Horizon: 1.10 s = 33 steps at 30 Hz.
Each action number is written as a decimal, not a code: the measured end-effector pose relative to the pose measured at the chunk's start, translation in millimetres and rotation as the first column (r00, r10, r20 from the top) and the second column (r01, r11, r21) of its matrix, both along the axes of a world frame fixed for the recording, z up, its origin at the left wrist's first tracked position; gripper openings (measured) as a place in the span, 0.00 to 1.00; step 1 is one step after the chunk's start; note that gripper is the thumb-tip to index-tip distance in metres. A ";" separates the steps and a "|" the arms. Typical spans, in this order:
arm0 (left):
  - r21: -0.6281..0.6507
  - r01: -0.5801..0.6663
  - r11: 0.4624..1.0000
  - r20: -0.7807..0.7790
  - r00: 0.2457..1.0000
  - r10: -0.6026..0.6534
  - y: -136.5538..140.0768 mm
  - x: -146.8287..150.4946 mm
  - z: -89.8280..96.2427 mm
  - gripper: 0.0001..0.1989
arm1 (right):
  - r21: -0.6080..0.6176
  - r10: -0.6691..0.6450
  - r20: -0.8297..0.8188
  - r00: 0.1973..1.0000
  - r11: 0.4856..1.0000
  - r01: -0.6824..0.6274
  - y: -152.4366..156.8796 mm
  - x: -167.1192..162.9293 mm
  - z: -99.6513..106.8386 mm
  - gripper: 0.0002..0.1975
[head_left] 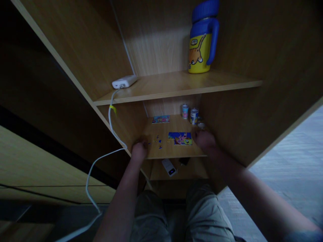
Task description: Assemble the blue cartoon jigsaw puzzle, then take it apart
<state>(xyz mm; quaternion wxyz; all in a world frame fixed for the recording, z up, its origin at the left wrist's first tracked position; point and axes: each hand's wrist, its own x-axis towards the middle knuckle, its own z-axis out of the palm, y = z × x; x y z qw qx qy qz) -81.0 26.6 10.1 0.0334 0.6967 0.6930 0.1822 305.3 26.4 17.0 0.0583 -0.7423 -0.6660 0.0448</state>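
Note:
My left hand (139,148) rests at the front left edge of the middle shelf (174,155), fingers curled, next to several small loose puzzle pieces (158,141). My right hand (204,138) lies on the same shelf at the right edge of a partly assembled cartoon puzzle (180,138). Whether either hand holds a piece is hidden. A second cartoon puzzle picture (160,119) lies further back.
Two small cans (189,114) and a jar stand at the shelf's back right. On the upper shelf are a blue-and-yellow bottle (202,38) and a white power bank (124,81) with a hanging white cable (111,124). A white device (169,167) lies on the lower shelf.

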 end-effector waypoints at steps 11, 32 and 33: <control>0.069 0.036 0.997 0.039 0.998 -0.039 -3.2 1.3 -5.6 0.10 | 0.039 -0.020 0.013 1.000 0.999 0.019 3.9 1.4 -6.9 0.31; 0.158 0.328 0.931 0.591 0.724 -0.355 5.2 26.4 -4.4 0.08 | 0.042 0.006 0.010 1.000 0.999 -0.006 2.8 1.6 -3.2 0.31; 0.162 0.363 0.917 0.574 0.722 -0.387 4.9 34.9 -2.8 0.07 | 0.040 0.001 0.006 1.000 0.999 -0.001 2.6 1.4 -3.2 0.31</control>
